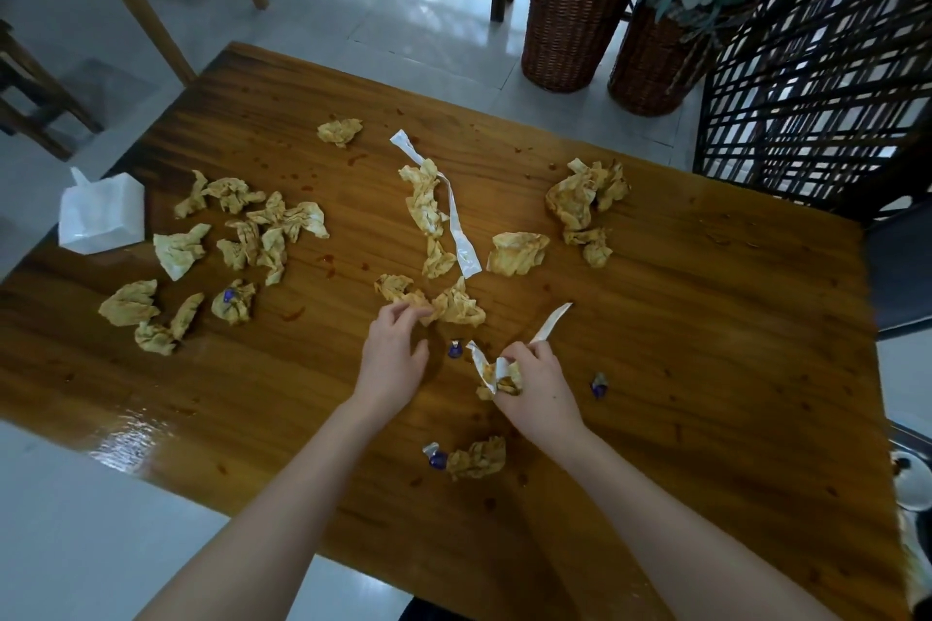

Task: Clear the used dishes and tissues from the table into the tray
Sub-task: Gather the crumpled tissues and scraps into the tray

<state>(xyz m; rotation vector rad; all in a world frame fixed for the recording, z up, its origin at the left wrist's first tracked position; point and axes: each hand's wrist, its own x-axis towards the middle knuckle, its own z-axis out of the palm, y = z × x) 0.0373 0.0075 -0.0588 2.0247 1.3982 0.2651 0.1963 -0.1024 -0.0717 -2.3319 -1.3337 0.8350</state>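
Note:
Several crumpled, stained tissues lie scattered over the wooden table [681, 318]. My left hand [391, 348] pinches the edge of a stained tissue [456, 305] near the table's middle. My right hand [532, 381] is closed on a wad of stained tissue and white paper strips [499, 376], one strip sticking up to the right. Another tissue [476, 458] lies near my right forearm. Small purple wrappers [455, 349] [598, 384] [437, 458] lie around my hands. A long white paper strip [456, 217] runs across the centre. The tray is barely visible at the right edge.
A white tissue pack [101, 212] stands at the table's left edge. Sauce spots dot the tabletop. Metal dishes [913, 474] show at the far right edge. Two wicker baskets [570, 15] and a lattice screen [817, 91] stand beyond the table; wooden chairs stand at upper left.

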